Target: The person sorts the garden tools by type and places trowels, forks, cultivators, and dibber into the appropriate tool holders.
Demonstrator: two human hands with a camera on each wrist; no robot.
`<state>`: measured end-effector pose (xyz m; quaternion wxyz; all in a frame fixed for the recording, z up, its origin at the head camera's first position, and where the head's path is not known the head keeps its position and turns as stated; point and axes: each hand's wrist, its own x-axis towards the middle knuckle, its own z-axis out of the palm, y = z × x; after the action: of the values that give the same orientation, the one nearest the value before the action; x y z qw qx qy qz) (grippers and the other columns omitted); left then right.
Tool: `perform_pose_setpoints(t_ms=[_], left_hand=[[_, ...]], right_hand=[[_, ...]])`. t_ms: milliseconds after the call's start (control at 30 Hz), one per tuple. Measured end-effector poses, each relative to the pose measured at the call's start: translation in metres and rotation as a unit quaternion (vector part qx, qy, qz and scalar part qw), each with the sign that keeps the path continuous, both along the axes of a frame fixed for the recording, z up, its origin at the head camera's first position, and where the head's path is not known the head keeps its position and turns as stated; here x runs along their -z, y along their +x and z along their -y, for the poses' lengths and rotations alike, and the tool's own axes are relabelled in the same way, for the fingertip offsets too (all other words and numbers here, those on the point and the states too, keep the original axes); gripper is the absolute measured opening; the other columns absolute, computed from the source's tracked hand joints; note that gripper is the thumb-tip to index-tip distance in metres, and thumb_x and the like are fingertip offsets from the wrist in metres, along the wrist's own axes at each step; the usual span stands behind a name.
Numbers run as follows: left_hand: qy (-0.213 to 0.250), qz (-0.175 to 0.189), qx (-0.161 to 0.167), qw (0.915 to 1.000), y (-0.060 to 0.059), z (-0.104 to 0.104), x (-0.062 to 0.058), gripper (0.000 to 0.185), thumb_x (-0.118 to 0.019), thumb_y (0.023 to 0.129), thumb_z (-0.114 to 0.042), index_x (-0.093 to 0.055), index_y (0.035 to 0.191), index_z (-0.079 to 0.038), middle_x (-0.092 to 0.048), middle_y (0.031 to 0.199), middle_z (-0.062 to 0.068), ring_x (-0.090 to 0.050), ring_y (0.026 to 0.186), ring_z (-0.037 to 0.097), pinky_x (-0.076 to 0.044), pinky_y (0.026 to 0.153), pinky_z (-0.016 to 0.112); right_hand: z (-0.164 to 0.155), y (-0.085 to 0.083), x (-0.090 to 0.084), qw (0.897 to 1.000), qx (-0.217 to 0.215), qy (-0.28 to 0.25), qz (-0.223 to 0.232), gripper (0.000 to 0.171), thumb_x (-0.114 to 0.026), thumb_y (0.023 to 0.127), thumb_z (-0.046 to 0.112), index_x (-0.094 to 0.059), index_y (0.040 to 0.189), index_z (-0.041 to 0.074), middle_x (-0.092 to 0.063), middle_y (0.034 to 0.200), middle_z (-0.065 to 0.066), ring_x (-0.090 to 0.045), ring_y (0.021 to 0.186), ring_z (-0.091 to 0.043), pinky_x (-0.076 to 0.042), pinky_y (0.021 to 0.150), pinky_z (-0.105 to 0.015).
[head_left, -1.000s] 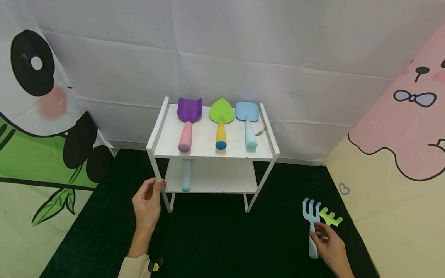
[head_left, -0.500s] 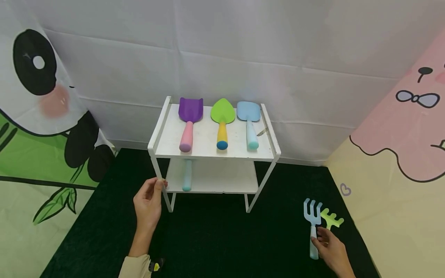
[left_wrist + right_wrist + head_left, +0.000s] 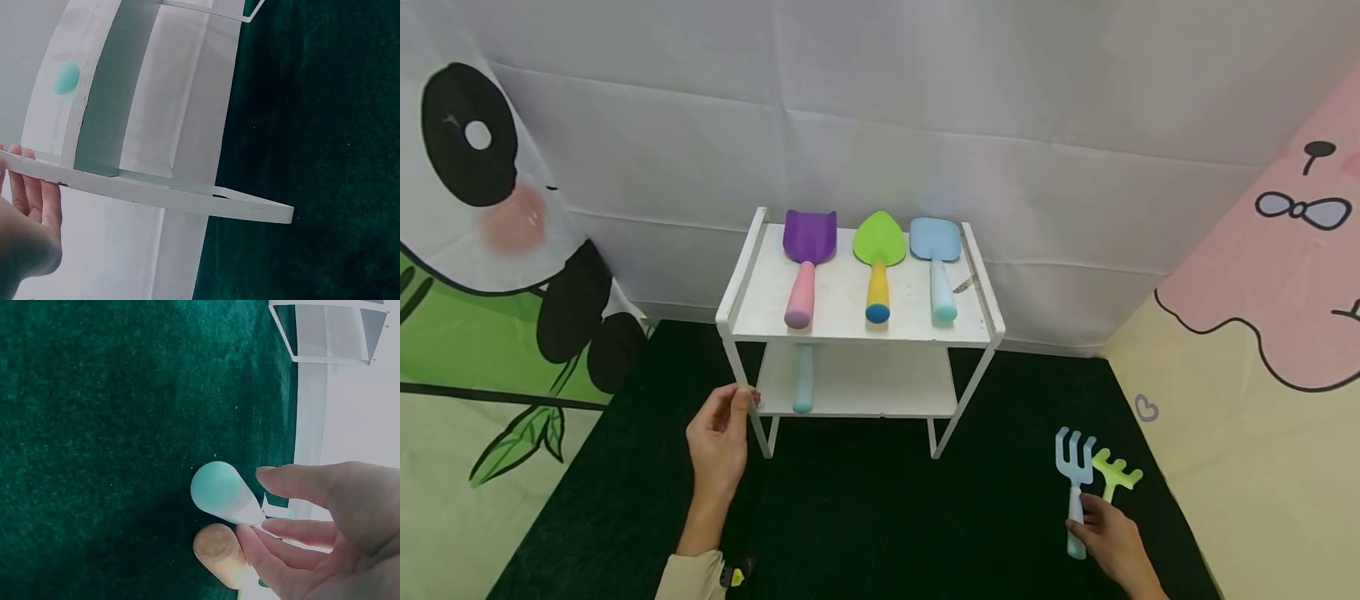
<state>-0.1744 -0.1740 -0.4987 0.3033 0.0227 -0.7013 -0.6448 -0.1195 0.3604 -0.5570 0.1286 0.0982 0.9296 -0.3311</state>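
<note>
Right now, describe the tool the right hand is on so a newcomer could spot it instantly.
Start at the white two-tier rack in the middle of the dark green mat, then look to the mat's near right corner, where the right hand rests. Its fingers touch the pale blue hand rake, prongs pointing toward the wall. Beside it lies a lime green rake; only the blue one has long, fork-like prongs.

shelf rack: three shovels on top | rakes right, on mat

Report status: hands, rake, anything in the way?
Left hand grips the rack's front leg. Right hand fingers on the blue rake's handle, rake flat on the mat. Green rake lies touching alongside.
</note>
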Motion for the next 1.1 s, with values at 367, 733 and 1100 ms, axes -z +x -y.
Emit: perform_pose_setpoints(t_ms=[367, 733, 1100], left_hand=[[0.005, 0.003, 0.002, 1.0000, -0.0001, 0.0000, 0.0004, 0.020, -0.057, 0.107, -0.010, -0.067, 0.109, 0.007, -0.071, 0.098, 0.001, -0.068, 0.094, 0.011, -0.052, 0.093, 0.016], [0.009, 0.011, 0.001, 0.9999, -0.0003, 0.0007, 0.0010, 0.022, -0.057, 0.107, -0.013, -0.067, 0.109, 0.006, -0.070, 0.097, -0.002, -0.067, 0.094, 0.012, -0.051, 0.093, 0.016], [0.006, 0.014, -0.003, 0.9999, -0.0010, 0.0016, 0.0033, 0.024, -0.056, 0.107, -0.014, -0.066, 0.109, 0.008, -0.070, 0.097, -0.003, -0.067, 0.093, 0.012, -0.052, 0.093, 0.015]], right_hand=[[0.0025, -0.0036, 0.0039, 1.000, -0.013, 0.014, 0.015, 0.057, -0.077, 0.093, 0.015, -0.049, 0.131, -0.019, -0.067, 0.110, -0.025, -0.069, 0.097, -0.036, -0.059, 0.078, -0.046], [-0.0004, -0.0098, 0.0039, 0.999, 0.012, -0.033, 0.037, 0.058, -0.076, 0.092, 0.018, -0.051, 0.131, -0.017, -0.067, 0.109, -0.019, -0.069, 0.093, -0.028, -0.058, 0.076, -0.042], [0.0038, -0.0056, 0.0077, 0.975, 0.094, -0.186, 0.080, 0.069, -0.074, 0.097, 0.020, -0.038, 0.145, -0.015, -0.058, 0.128, -0.032, -0.067, 0.104, -0.030, -0.061, 0.083, -0.045]])
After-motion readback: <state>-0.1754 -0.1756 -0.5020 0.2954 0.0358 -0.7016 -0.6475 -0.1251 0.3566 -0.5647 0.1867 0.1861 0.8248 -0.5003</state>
